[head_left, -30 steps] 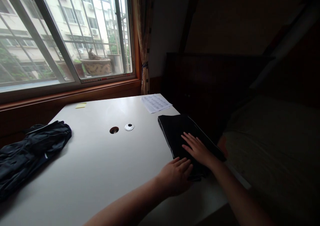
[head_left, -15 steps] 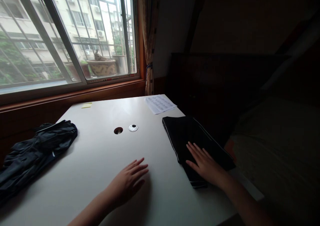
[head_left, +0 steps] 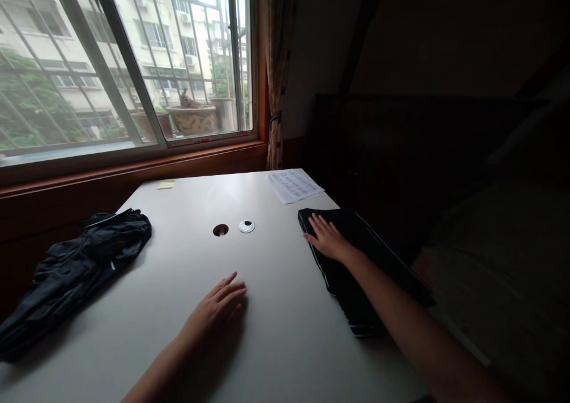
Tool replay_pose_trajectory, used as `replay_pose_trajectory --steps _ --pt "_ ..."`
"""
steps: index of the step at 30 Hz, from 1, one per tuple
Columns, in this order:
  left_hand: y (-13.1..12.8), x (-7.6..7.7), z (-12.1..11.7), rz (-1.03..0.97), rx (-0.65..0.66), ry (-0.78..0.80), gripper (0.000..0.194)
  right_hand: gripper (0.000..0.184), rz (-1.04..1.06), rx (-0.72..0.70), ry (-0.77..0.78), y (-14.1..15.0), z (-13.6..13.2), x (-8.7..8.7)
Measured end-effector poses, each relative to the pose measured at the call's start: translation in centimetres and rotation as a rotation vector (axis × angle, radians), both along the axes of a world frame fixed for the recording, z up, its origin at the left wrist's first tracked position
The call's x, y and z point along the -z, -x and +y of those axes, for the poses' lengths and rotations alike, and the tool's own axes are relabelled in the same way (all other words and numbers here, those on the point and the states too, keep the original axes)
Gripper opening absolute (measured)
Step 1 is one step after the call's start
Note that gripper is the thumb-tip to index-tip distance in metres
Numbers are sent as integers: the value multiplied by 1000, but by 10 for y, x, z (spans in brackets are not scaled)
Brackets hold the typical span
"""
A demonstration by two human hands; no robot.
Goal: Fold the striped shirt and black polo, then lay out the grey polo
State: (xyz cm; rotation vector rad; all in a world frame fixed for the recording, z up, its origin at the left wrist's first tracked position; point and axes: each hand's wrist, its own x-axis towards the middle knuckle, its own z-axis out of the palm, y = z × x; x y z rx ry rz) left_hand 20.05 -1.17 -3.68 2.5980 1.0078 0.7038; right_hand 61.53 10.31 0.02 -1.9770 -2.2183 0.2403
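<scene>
A folded black garment with thin white piping [head_left: 342, 272] lies flat at the right side of the white table [head_left: 187, 260]. My right hand [head_left: 327, 237] rests flat on its far left part, fingers spread, gripping nothing. Over the middle of the table is my left hand [head_left: 220, 302], palm down with fingers apart and nothing in it; I cannot tell whether it touches the surface. At the left edge lies a crumpled dark garment [head_left: 89, 266], shiny, with small white trim, away from both hands.
Printed sheets of paper [head_left: 294, 186] lie at the far right corner. A round cable hole [head_left: 221, 230] and its white cap [head_left: 246, 226] are mid-table. A yellow sticky note [head_left: 166, 184] sits at the far left. Beyond stands a barred window [head_left: 196, 64] with a curtain [head_left: 275, 94].
My right hand has slid forward and left over the folded black garment, towards its far end. My left hand has shifted slightly left. The view has turned a little to the left.
</scene>
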Motion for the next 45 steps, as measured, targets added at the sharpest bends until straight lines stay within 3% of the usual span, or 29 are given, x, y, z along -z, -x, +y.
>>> replay_pose_trajectory --steps 4,9,13,18,22,28,33,36,38,42,45 --pt "2 3 1 38 13 -59 36 79 -89 4 -44 14 31 7" --pt "4 10 5 98 43 -139 34 75 -205 -37 -128 25 32 24" --pt "5 11 7 95 46 -152 35 75 -165 -90 -114 22 33 25" --pt "6 8 5 105 49 -128 36 71 58 -29 -106 -10 48 18" --pt "6 7 5 118 48 -108 35 69 0 147 -55 -61 53 20" --pt "6 7 6 121 51 -94 35 74 -99 373 -19 -138 38 33" --pt "7 8 6 114 48 -97 35 74 -63 485 -88 -153 28 32" --pt "7 9 6 106 50 -99 35 71 -85 418 -225 -141 19 27" --pt "7 9 6 100 52 -101 35 70 -101 298 -258 -133 7 25" --pt "7 8 5 117 53 -92 36 71 -145 75 -125 -129 -28 34" --pt "6 7 5 129 53 -85 35 73 -177 126 -50 -134 -50 43"
